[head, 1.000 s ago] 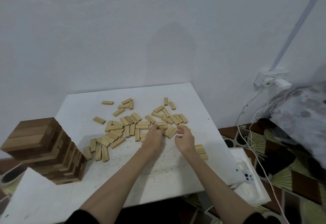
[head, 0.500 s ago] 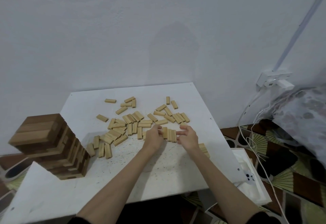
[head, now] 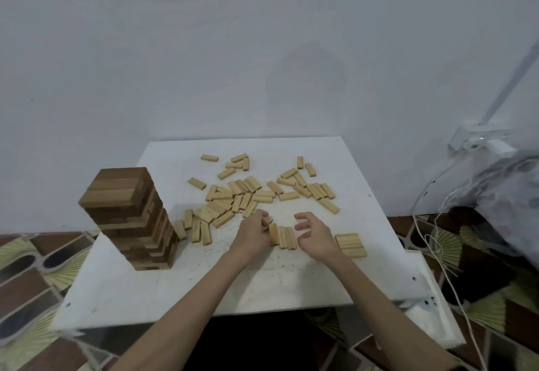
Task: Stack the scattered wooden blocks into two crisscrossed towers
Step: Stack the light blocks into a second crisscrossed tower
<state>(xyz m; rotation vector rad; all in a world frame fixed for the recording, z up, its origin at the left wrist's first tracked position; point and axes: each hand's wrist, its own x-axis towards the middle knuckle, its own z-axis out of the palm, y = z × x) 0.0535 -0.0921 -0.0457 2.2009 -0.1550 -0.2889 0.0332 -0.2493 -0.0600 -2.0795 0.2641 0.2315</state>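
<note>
Several light wooden blocks (head: 253, 192) lie scattered over the far half of the white table (head: 204, 283). A row of three blocks (head: 283, 236) lies side by side between my hands. My left hand (head: 253, 232) presses its curled fingers against the left side of that row. My right hand (head: 313, 233) hovers just right of the row with fingers spread and nothing in it. A low stack of light blocks (head: 350, 244) sits to the right of my right hand. A tall crisscrossed tower of darker blocks (head: 131, 219) stands at the table's left.
A white wall rises right behind the table. White cables (head: 437, 242) and a wall socket (head: 478, 141) are at the right, beside a crumpled plastic sheet (head: 507, 195). A white tray (head: 437, 312) pokes out under the table's right edge. Patterned floor surrounds the table.
Both hands have drawn the row of three blocks back toward me, away from the scattered pile. The camera has shifted, so the dark tower now shows fully.
</note>
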